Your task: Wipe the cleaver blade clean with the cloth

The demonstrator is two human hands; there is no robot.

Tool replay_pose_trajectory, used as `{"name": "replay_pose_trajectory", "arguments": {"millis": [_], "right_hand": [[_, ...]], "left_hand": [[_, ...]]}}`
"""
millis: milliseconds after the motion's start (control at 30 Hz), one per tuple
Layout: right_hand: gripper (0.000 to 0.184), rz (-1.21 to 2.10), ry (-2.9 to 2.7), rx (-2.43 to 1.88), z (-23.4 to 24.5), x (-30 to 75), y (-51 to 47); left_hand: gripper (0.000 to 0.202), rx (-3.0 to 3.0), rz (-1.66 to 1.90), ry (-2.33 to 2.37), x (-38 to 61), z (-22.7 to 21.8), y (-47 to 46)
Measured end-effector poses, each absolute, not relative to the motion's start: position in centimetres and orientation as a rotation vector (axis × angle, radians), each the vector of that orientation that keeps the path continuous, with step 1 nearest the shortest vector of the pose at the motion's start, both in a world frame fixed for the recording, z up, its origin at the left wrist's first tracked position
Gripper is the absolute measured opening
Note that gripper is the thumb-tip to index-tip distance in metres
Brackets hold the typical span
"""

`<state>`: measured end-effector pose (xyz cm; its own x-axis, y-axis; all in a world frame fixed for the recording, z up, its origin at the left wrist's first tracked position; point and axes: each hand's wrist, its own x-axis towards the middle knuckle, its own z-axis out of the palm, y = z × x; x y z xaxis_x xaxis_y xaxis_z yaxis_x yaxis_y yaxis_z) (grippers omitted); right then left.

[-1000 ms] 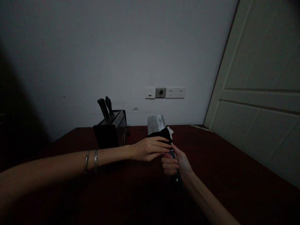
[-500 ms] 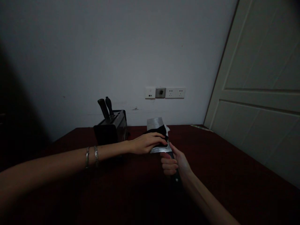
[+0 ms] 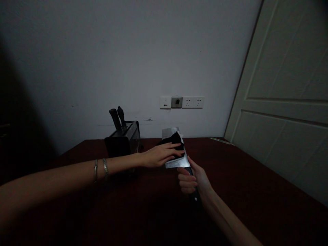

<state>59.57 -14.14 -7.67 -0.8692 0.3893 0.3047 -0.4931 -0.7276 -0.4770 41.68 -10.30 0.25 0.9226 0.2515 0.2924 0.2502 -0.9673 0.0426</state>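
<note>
My right hand [image 3: 192,179] is closed round the dark handle of a broad steel cleaver [image 3: 176,163], whose blade points away from me above the dark red table [image 3: 246,184]. My left hand [image 3: 160,154] lies on the blade with fingers stretched flat, pressing a black cloth [image 3: 173,140] against the steel. The cloth covers the far half of the blade. Two bracelets [image 3: 100,168] ring my left wrist.
A dark knife block [image 3: 123,140] with two black handles sticking up stands at the back of the table, left of my hands. A row of wall sockets [image 3: 182,102] sits above the table. A pale door [image 3: 284,102] stands at the right.
My left hand has slid the black cloth farther up the blade, away from the handle, baring the steel near my right hand. My right hand has kept its grip.
</note>
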Motion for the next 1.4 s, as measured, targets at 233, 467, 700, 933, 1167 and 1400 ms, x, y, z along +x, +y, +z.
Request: {"name": "replay_pose_trajectory", "arguments": {"millis": [233, 467, 700, 933, 1167, 1400], "right_hand": [[0.045, 2.548, -0.787, 0.28, -7.7, 59.4, -14.3], [0.046, 2.525, -0.786, 0.25, -7.3, 59.9, -14.5], [0.043, 2.493, -0.758, 0.242, -7.3, 60.1, -14.1], [0.044, 2.567, -0.728, 0.261, -7.4, 59.2, -14.5], [0.046, 2.563, -0.747, 0.218, -7.3, 59.1, -14.7], [0.052, 2.468, -0.765, 0.141, -6.7, 60.0, -14.5]], "left_hand": [[0.038, 3.143, 0.378, 0.294, 41.5, 0.3, -10.4], [0.04, 3.164, 0.35, 0.325, 41.5, 0.2, -11.0], [0.04, 3.102, 0.354, 0.376, 42.0, 0.5, -10.5], [0.037, 3.015, 0.522, 0.463, 41.2, 1.8, -5.6], [0.033, 2.894, 1.004, 0.677, 40.4, 1.6, -2.0], [0.019, 2.181, 1.608, 1.116, 41.0, 3.4, 0.3]]}}
